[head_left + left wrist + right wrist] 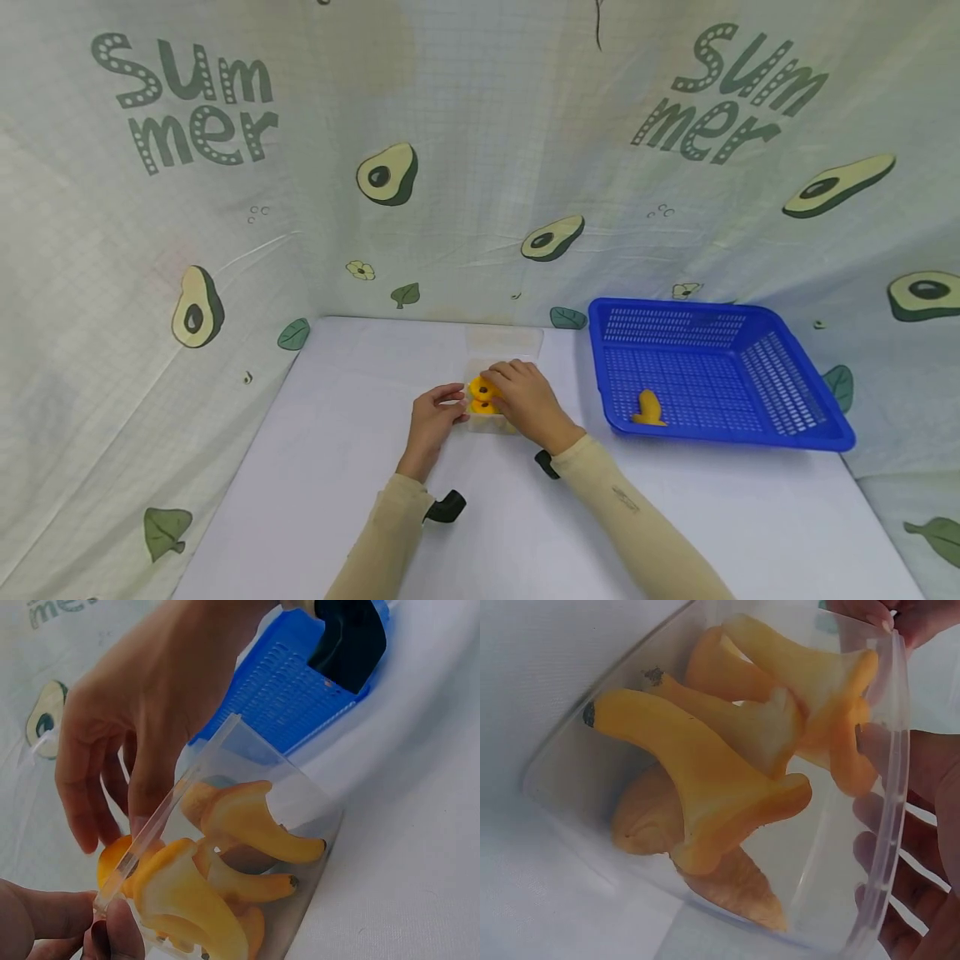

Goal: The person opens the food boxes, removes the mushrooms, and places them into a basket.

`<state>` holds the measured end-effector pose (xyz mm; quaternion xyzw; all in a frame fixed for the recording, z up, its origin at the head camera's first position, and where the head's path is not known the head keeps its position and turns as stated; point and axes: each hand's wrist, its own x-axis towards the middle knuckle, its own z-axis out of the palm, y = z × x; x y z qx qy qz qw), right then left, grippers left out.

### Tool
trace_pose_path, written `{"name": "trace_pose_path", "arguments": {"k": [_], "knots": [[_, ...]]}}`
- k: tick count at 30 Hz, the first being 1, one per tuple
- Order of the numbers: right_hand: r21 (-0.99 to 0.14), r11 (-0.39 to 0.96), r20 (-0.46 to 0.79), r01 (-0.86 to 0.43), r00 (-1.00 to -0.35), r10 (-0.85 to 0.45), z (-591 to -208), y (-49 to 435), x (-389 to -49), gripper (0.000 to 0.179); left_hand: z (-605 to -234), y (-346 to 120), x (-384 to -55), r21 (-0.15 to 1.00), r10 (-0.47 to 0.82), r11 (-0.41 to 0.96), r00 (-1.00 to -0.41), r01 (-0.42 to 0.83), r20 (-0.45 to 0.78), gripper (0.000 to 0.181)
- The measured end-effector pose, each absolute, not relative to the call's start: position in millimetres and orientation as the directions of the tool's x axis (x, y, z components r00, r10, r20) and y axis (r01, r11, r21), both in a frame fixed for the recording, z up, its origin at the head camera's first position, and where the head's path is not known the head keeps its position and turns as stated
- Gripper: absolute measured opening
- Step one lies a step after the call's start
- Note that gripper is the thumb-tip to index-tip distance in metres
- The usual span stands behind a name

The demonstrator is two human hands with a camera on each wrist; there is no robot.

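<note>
With my left hand (438,415) I'm pinching the rim of the clear container (489,424); my right hand (527,404) is bending over the yellow pieces (712,772) inside it, whether gripping one I can't tell. Keeping the rim steady should stop the container tipping.

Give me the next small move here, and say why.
I would probably close the right hand around the yellow piece beside its fingertips, with the left hand steadying the clear box: the right hand is at the box's mouth, by that piece, and the left pinches its edge.
</note>
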<state>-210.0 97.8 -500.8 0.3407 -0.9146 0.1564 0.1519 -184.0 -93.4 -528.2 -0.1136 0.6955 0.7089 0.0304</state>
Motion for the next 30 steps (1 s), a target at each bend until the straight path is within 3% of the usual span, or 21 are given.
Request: {"name": "trace_pose_path", "arguments": {"k": [10,19,25,30], "knots": [[-0.143,0.72,0.365,-0.679,-0.712,-0.599,-503.2,95.4,-216.9,0.045,-527.2,-93.1,-183.5,0.98,-0.112,-0.042,-0.974,-0.195,-0.199,0.032],[-0.182,0.744,0.348,-0.643,-0.75,-0.563,-500.9,91.7,-216.9,0.03,-527.3,-93.1,-184.1,0.979,-0.108,-0.047,-0.973,-0.198,-0.203,0.032],[-0.247,0.732,0.387,-0.635,-0.757,-0.526,-499.3,92.7,-211.4,0.022,-525.2,-92.8,-182.3,0.979,-0.112,-0.043,-0.972,-0.202,-0.205,0.032],[-0.229,0.717,0.481,-0.658,-0.717,-0.505,-499.7,97.4,-204.8,0.019,-525.0,-93.0,-182.3,0.978,-0.112,-0.044,-0.972,-0.202,-0.206,0.032]]}}
